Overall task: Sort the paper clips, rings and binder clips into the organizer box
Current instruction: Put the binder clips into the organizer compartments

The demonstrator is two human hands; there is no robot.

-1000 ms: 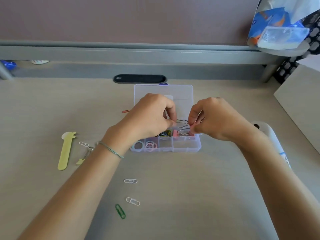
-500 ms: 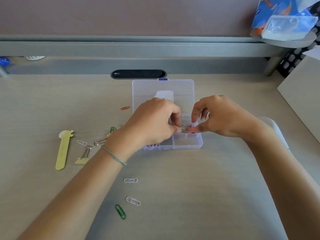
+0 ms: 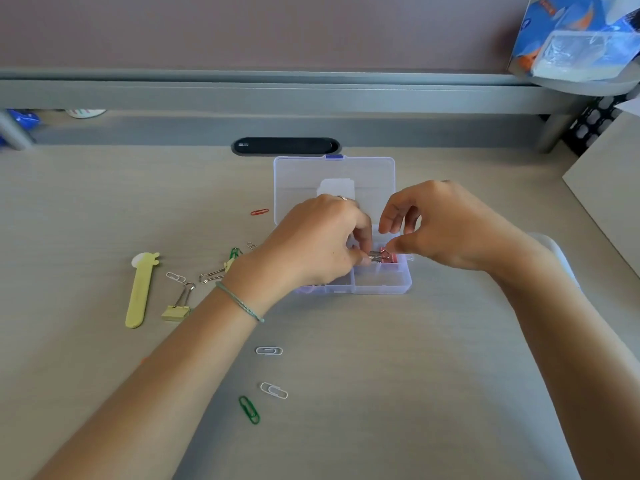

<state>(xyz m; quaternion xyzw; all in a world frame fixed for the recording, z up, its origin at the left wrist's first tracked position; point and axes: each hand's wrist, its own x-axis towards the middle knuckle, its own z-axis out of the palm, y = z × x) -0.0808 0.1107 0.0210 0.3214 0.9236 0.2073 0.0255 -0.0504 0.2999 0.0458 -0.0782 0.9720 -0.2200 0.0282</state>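
Note:
A clear organizer box [image 3: 381,289] lies mid-desk with its lid [image 3: 334,174] folded open behind it. My left hand [image 3: 315,244] covers the box's left half and pinches the wire handles of a pink binder clip [image 3: 384,256], which rests in a right-hand compartment. My right hand [image 3: 446,226] hovers over the box's right side, index finger and thumb apart, thumb tip beside the clip. Loose on the desk: a yellow binder clip [image 3: 175,310], a second binder clip [image 3: 212,275], a red paper clip [image 3: 259,212], white paper clips [image 3: 269,350] and a green paper clip [image 3: 249,409].
A yellow flat stick [image 3: 140,292] lies at the left. A white object [image 3: 557,254] sits under my right forearm. A black cable slot [image 3: 285,146] is behind the box, a cardboard box [image 3: 609,188] at the right edge, and a blue bag [image 3: 571,36] on the shelf.
Both hands brought the pink binder clip down into the box's right compartment. My right hand's fingers have since spread off it, while the left keeps hold of the handles.

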